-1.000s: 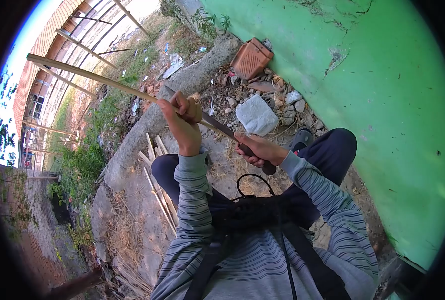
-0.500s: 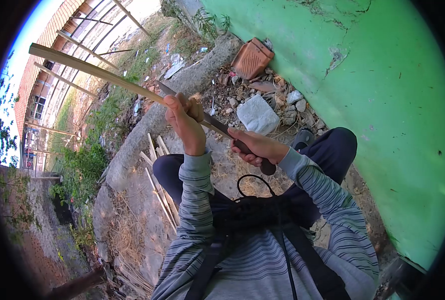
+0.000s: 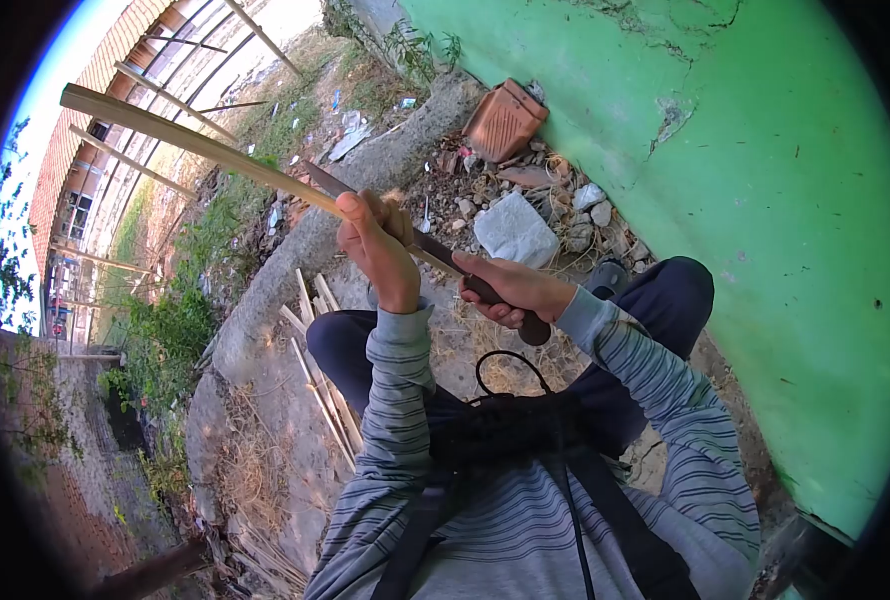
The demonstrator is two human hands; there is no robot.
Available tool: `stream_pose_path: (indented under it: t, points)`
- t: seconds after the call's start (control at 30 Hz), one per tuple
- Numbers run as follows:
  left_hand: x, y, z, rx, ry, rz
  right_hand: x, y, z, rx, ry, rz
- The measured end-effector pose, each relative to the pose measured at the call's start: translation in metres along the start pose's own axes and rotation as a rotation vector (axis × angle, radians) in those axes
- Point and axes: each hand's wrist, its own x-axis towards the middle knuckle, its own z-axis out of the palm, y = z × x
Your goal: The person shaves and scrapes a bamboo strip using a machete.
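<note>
Two hands are closed in front of you: your left hand (image 3: 380, 245) curls round a long stick (image 3: 200, 148), and your right hand (image 3: 515, 290) wraps the dark handle of a knife (image 3: 433, 247). You hold the stick above the ground, its long axis running aslant, near end just beside your right hand, far end pointing forward and left. The knife follows almost the same line, its tip also forward-left, along the stick's right side. You cannot tell whether your left fingers touch the blade.

Beside your left knee (image 3: 337, 345), pale wood strips (image 3: 325, 400) lie on the ground. A rough kerb (image 3: 255, 310) edges your left and front; the stick's outer part reaches out over it. Ahead, near your right shoe (image 3: 605, 275), sits a white block (image 3: 515, 230), then a roof tile (image 3: 507, 120). The green wall (image 3: 745, 200) bounds your right; wider room lies leftward, past the plants (image 3: 180, 320), toward a building (image 3: 105, 70).
</note>
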Motion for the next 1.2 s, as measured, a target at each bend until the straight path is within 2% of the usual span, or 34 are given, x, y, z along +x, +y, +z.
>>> stream_pose_path:
  t: [0.23, 0.4, 0.6, 0.83, 0.9, 1.0, 1.2]
  points:
    - [0.005, -0.002, -0.005, 0.014, 0.039, 0.009, 0.007, -0.001, -0.003, -0.004, -0.007, 0.018]
    - [0.003, -0.001, -0.002, -0.019, -0.002, -0.016, 0.007, -0.009, -0.002, -0.095, 0.000, -0.022]
    - [0.002, 0.001, -0.007, -0.001, -0.022, 0.005, 0.005, -0.003, -0.001, -0.014, 0.015, 0.056]
    - [0.000, 0.001, -0.004, -0.003, -0.053, 0.004, 0.011, -0.008, -0.002, -0.067, -0.006, 0.030]
    - [0.003, 0.001, -0.003, 0.004, 0.022, 0.026, 0.016, 0.003, -0.006, -0.010, 0.010, 0.101]
    - [0.002, 0.003, -0.008, -0.012, 0.001, 0.014, 0.020, 0.007, -0.008, 0.003, 0.038, 0.153]
    - [0.001, 0.001, -0.008, 0.012, 0.000, -0.002, 0.024, 0.006, -0.010, 0.006, -0.018, 0.075]
